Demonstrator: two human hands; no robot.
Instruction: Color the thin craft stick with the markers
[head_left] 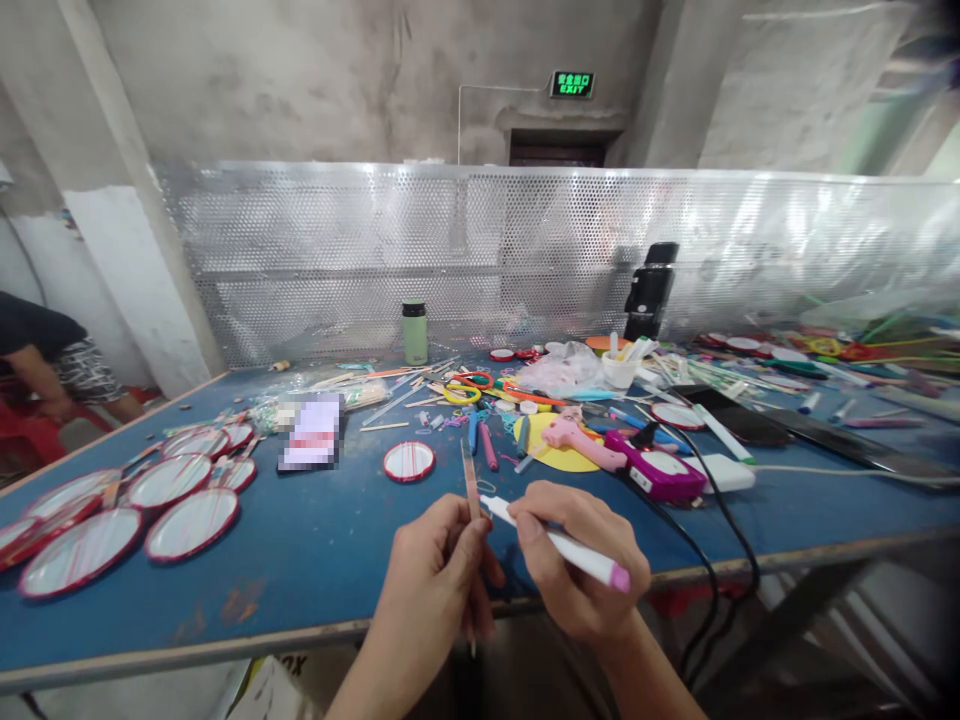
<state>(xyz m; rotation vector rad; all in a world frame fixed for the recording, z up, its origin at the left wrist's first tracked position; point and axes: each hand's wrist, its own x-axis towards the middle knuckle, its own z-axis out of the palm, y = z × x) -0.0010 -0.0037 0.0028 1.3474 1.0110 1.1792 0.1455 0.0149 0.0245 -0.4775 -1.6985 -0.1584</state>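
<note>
My left hand [439, 565] pinches a thin flat wooden stick [470, 478], which stands nearly upright near the table's front edge; its lower end pokes out beneath my fingers. In my right hand [577, 560] is a white marker [570, 550] with a pink end, held like a pen. The marker's tip meets or nearly meets the stick just above my left thumb. Beyond my hands lie a small round white disc with a red rim [409, 461], a blue pen-like piece [473, 434] and a pink one [488, 446].
Several red-rimmed discs [169, 482] overlap at the left, beside a phone [311, 432]. A pink glue gun [581, 440], a purple box [654, 470] and black cables [720, 520] lie right. A green bottle [415, 333] and black flask [651, 290] stand behind. A person [52, 360] sits far left.
</note>
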